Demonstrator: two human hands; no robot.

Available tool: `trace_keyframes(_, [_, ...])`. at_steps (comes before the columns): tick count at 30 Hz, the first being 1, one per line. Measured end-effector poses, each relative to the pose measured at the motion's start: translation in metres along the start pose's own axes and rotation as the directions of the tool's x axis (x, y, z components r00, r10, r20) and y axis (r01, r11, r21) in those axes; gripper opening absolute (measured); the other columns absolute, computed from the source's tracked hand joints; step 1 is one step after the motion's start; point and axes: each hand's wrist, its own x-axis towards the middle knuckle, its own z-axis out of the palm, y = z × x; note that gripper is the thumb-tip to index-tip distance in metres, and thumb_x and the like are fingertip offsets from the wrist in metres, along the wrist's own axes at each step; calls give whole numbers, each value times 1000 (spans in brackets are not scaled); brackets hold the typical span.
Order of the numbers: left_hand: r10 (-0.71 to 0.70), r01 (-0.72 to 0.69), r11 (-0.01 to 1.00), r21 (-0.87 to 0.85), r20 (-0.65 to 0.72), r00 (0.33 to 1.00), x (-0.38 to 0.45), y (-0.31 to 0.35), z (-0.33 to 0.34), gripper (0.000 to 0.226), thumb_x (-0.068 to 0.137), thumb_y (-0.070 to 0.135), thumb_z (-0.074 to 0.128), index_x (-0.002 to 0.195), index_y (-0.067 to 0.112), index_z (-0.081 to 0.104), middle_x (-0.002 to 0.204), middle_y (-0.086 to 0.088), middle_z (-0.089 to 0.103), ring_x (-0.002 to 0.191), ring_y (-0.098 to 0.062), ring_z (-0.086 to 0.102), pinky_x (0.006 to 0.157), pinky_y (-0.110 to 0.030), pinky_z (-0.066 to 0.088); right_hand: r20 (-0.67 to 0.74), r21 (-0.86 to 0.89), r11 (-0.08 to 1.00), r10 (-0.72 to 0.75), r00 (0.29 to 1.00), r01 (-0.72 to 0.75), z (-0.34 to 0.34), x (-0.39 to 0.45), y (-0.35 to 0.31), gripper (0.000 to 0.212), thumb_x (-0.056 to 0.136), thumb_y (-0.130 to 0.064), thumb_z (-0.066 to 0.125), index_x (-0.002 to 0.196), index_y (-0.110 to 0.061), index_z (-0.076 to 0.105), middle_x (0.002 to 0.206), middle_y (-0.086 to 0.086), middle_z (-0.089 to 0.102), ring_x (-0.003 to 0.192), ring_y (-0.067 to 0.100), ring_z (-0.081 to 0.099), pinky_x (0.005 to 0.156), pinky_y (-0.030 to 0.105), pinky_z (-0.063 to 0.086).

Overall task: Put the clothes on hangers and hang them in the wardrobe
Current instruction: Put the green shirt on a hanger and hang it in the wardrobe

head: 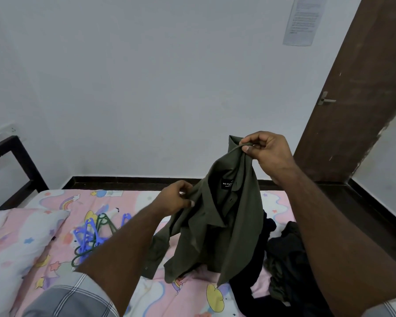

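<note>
1. We hold an olive green shirt (226, 225) up over the bed (128, 200), its hem trailing on the patterned sheet, collar and black neck label turned toward us.
2. Our right hand (268, 149) is the higher one; its thumb and fingers (246, 140) are curled and pinch a fold of fabric at the top, near the collar or shoulder.
3. Our left hand (176, 197) is lower, fingers curled round the shirt's left edge beside the collar.
4. The hangers (92, 234), a tangled bunch of blue and green ones, lie on the bed to our left, apart from the shirt. No hanger is in the shirt yet, and no wardrobe is in view.
5. A heap of dark clothes (284, 257) lies on the bed to our right, partly behind the shirt.
6. Risks as we judge them: both hands are busy, so freeing one for a hanger may let the shirt slump and bunch. The hangers look interlocked, so pulling one could drag the rest. The right-hand pinch is small and could slip, and the trailing hem could snag on the dark heap.
</note>
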Motion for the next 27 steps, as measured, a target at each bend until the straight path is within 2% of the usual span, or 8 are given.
trace_keyframes(3, [38,-35,999,18,-204,978,-1,-4,10,25,79,11,71,98,24,61,99,11,67,91,-9,65,76,-26,49,-1,2,1000,-7,1000,7,1,2,0,30,83,4,74,79,-26,77,89,4,77,81,15,67,86,32,57])
trace_keyframes(6, [48,-40,999,31,-310,949,2,-9,16,19,81,1,60,87,19,60,93,5,67,83,-17,64,71,-26,43,-2,16,1000,-12,1000,12,1,4,-1,30,83,5,73,80,-25,76,89,5,77,80,13,67,83,29,56])
trace_keyframes(11, [57,-30,995,96,-286,956,11,-10,18,33,81,9,71,113,17,64,110,9,61,100,-12,58,85,-26,44,8,16,1000,-21,1000,21,3,3,-3,29,83,6,73,82,-23,76,88,2,77,80,12,67,81,23,56])
trace_keyframes(13, [55,-23,993,112,-291,955,15,-9,19,23,81,13,70,103,19,66,105,10,65,97,-12,60,83,-27,46,9,9,1000,-23,1000,23,3,3,-3,27,84,6,72,85,-21,76,88,0,77,79,11,67,81,22,56])
trace_keyframes(15, [47,-10,993,120,-307,951,17,-10,19,8,81,14,66,83,21,64,89,11,68,86,-14,62,71,-28,46,5,11,1000,-15,1000,15,4,2,-3,26,84,7,72,86,-19,75,87,-1,77,79,10,67,79,20,55])
trace_keyframes(19, [48,-26,997,66,-342,938,16,-15,15,14,87,12,57,79,23,55,74,7,64,70,-11,58,59,-23,41,-6,-1,1000,1,1000,-1,1,4,0,28,84,6,73,86,-21,75,86,-3,77,77,7,67,77,19,54])
trace_keyframes(22, [11,-26,999,-27,-437,899,16,-13,-1,14,92,10,53,87,22,55,76,3,64,73,-18,59,61,-28,41,-32,-91,995,40,999,-42,-7,6,7,28,83,0,76,89,-27,76,88,-5,76,74,6,66,83,26,56])
trace_keyframes(27, [11,-32,999,-23,-622,783,18,5,-57,18,91,9,51,91,24,61,81,1,65,79,-21,59,74,-27,41,-66,-391,910,123,990,-139,-30,4,19,32,81,-6,79,100,-31,74,94,-14,74,71,-1,64,88,28,55])
